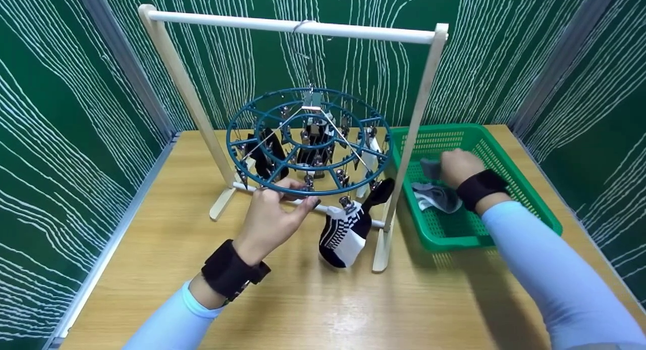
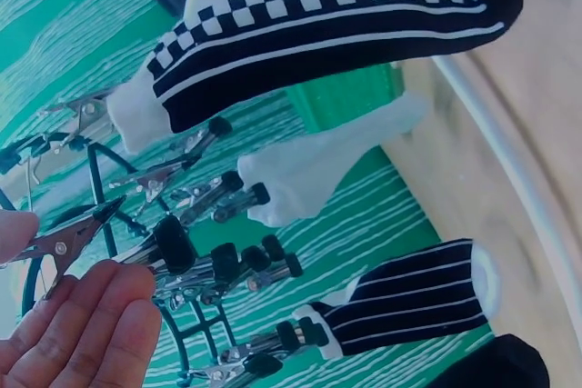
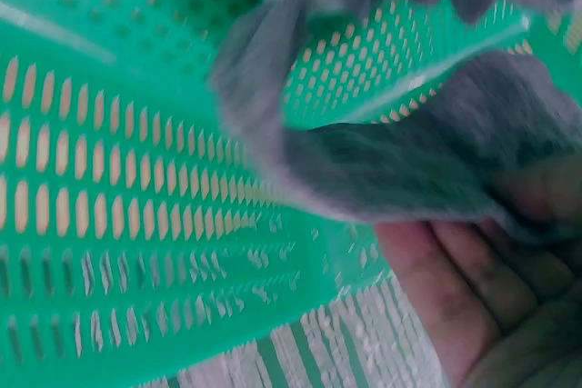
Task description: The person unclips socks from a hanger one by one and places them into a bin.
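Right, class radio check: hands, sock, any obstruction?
Left hand on round clip hanger rim. Right hand gripping grey sock in green basket. Nothing blocking.

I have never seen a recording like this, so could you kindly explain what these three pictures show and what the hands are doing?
A person wears three cameras: one on the head, one on each wrist. On the wooden table stands a rack whose blue round clip hanger carries socks, one checkered sock in front. The left hand grips the hanger's rim; its wrist view shows the clips up close. The right hand reaches into the green basket and holds a grey sock, seen blurred in the right wrist view.
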Motion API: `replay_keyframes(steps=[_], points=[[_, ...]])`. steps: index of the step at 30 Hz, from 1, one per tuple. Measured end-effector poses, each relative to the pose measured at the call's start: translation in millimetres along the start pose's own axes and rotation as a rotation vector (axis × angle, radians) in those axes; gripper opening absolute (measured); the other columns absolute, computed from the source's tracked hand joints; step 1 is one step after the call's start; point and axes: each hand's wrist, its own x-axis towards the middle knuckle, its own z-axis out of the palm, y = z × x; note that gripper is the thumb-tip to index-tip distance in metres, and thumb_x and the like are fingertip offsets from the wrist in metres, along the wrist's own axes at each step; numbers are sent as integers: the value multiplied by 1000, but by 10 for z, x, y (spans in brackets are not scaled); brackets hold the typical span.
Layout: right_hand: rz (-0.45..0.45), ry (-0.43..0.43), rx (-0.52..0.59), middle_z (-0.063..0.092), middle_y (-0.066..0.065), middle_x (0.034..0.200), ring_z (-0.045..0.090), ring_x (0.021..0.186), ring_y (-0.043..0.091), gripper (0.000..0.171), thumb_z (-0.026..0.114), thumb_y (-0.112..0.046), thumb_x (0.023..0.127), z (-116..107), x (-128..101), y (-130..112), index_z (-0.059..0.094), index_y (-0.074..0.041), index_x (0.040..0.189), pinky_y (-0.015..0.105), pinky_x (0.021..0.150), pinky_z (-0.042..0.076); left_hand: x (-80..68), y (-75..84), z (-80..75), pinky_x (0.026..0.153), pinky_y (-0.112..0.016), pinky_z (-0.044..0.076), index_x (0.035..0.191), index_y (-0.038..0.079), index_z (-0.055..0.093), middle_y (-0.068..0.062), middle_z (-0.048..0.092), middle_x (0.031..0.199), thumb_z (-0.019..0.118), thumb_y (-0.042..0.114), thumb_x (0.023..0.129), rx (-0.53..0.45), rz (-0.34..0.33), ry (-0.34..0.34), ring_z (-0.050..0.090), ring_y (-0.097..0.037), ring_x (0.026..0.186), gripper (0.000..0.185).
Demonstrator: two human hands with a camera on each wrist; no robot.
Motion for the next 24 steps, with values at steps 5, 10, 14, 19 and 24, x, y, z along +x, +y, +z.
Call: replay_keyframes(steps=[5, 10, 14, 19, 24], points=[[-63, -102, 7, 71, 27, 81, 64, 65, 34, 6, 66, 4, 90, 135, -10, -140, 66, 6, 85, 49, 59, 54, -7, -11, 3, 92, -48, 66, 110, 1, 75, -14, 79, 110, 82, 14, 99, -2, 12, -2, 80, -24, 100, 19], [-87, -182, 61, 68, 21, 76, 60, 62, 29, 16, 68, -5, 96, 212, -33, -216, 63, 1, 82, 39, 56, 50, -9, -2, 4, 95, -46, 65, 111, 0, 76, -15, 79, 111, 82, 14, 98, 8, 12, 1, 80, -25, 101, 19], [-86, -252, 74, 65, 17, 75, 58, 62, 26, 22, 64, -10, 101, 238, -46, -236, 60, -3, 80, 36, 57, 48, -12, 9, -2, 95, -46, 65, 111, 0, 76, -16, 79, 112, 82, 14, 98, 9, 9, 2, 80, -26, 102, 20], [-74, -328, 77, 65, 16, 77, 59, 64, 26, 22, 60, -7, 103, 229, -41, -238, 57, -5, 80, 35, 57, 47, -19, 15, -8, 96, -47, 65, 110, 0, 75, -16, 80, 111, 81, 13, 98, 3, 5, 5, 80, -27, 101, 18], [-76, -345, 80, 66, 16, 79, 60, 65, 25, 16, 61, -7, 101, 205, -13, -209, 60, -3, 86, 32, 57, 47, -21, 16, -8, 96, -49, 65, 111, 0, 75, -16, 80, 110, 81, 12, 99, 0, 7, 11, 80, -27, 101, 19]])
